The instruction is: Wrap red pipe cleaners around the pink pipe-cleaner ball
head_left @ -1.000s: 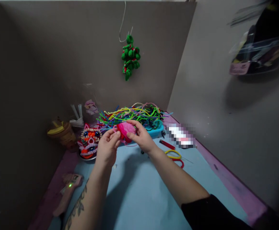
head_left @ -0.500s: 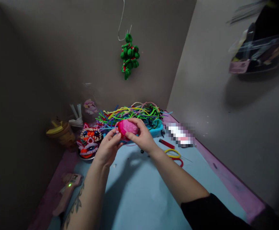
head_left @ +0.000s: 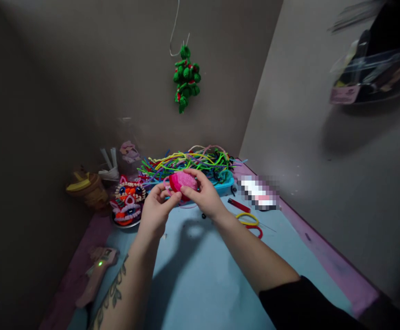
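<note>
A rounded pink and red fuzzy piece (head_left: 183, 181) is held up over the table, in front of a blue tray of colourful pipe cleaners (head_left: 189, 161). My right hand (head_left: 203, 193) grips it from the right, thumb on its near face and fingers over its top. On its left side, my left hand (head_left: 160, 204) has thumb and fingers closed at the edge, where thin pink loops stick out. Part of the piece is hidden by my fingers.
Fuzzy faces on a plate (head_left: 128, 208) stand left of my hands. A pink glue gun (head_left: 97, 275) lies front left. Scissors (head_left: 248, 219), a red tool (head_left: 239, 205) and a blurred-out phone (head_left: 258, 192) lie right. A green ornament (head_left: 186, 78) hangs behind.
My left hand has shifted slightly right and turned, its thumb now nearer the piece's lower edge. The piece has turned a little, and my right hand keeps its grip.
</note>
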`<state>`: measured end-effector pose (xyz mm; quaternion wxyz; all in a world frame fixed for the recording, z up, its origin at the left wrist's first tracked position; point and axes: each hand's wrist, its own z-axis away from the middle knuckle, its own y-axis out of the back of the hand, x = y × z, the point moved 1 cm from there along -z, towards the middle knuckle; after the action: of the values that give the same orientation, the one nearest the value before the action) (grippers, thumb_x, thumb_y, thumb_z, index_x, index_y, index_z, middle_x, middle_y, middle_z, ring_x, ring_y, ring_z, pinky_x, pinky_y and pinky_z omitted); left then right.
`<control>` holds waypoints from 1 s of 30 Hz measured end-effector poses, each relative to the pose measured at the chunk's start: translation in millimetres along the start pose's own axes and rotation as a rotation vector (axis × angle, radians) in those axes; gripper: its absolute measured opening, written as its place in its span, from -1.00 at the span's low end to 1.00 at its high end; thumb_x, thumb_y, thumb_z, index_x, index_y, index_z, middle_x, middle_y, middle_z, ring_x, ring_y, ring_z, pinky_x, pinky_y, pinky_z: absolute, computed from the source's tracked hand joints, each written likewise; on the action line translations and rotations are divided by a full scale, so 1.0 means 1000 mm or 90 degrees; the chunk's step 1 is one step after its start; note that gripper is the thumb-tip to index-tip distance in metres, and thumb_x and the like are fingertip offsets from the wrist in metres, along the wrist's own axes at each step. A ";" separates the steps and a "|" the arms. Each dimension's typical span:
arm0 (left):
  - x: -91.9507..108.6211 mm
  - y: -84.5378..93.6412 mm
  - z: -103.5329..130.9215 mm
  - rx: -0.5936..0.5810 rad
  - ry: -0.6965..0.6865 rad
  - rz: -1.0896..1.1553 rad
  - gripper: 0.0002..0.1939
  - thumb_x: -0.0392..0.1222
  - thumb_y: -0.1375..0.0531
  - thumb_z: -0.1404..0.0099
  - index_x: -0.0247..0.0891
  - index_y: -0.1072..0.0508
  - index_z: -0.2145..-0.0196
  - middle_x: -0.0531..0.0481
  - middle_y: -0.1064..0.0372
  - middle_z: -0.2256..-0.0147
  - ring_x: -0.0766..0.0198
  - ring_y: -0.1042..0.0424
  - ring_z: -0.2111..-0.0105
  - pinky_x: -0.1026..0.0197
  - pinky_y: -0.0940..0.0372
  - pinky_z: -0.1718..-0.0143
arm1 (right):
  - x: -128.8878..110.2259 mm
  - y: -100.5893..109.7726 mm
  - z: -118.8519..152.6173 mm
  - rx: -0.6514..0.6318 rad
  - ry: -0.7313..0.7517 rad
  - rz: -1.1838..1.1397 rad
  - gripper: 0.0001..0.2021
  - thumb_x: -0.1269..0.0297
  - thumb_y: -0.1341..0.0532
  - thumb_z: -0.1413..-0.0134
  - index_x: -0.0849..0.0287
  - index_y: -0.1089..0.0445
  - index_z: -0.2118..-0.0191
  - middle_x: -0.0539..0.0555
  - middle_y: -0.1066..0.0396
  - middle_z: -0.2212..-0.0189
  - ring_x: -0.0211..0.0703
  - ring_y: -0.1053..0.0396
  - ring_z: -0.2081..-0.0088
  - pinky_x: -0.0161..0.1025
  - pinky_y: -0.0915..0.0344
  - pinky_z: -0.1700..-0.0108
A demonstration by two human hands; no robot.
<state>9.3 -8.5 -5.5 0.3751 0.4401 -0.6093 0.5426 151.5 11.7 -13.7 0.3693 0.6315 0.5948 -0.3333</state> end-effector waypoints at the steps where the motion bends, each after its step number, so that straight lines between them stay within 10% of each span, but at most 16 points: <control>1: 0.000 0.001 0.000 -0.005 0.022 0.025 -0.65 -0.23 -0.40 0.08 -0.29 -0.43 0.31 0.10 -0.40 0.48 0.44 -0.35 0.49 0.37 -0.25 0.37 | 0.000 0.001 -0.001 -0.005 -0.001 -0.005 -0.55 0.21 -0.26 0.03 0.11 -0.28 -0.02 0.12 -0.33 0.00 -0.08 -0.31 0.00 -0.12 -0.28 -0.03; 9: -0.002 0.005 -0.004 -0.081 0.225 0.239 -0.62 -0.05 -0.37 0.03 -0.25 -0.49 0.25 -0.06 -0.48 0.27 0.28 -0.44 0.33 0.24 -0.33 0.27 | 0.003 0.011 -0.005 -0.130 0.030 -0.015 -0.51 0.23 -0.24 0.00 0.07 -0.25 -0.10 0.12 -0.31 -0.06 -0.06 -0.29 -0.05 -0.07 -0.26 -0.07; 19: -0.010 -0.002 -0.006 0.111 0.047 0.223 -0.66 -0.22 -0.44 0.16 -0.30 -0.46 0.39 0.10 -0.44 0.48 0.45 -0.39 0.51 0.38 -0.28 0.40 | -0.009 -0.009 0.011 0.030 0.274 0.284 -0.81 0.27 -0.26 0.00 0.17 -0.37 0.22 0.11 -0.37 0.28 -0.09 -0.29 0.15 -0.11 -0.26 0.06; 30: -0.016 -0.013 -0.001 0.155 -0.030 0.237 -0.66 -0.23 -0.43 0.13 -0.30 -0.48 0.35 0.04 -0.49 0.37 0.40 -0.44 0.39 0.33 -0.30 0.27 | -0.004 -0.013 0.010 0.031 0.151 0.151 -0.89 0.39 -0.15 -0.05 0.18 -0.34 0.47 0.01 -0.32 0.48 -0.22 -0.26 0.35 -0.25 -0.20 0.24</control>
<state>27.4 -6.2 -16.4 0.1985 0.3748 -0.6187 0.6613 138.6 1.5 -16.3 0.3176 0.7411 0.5471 -0.2249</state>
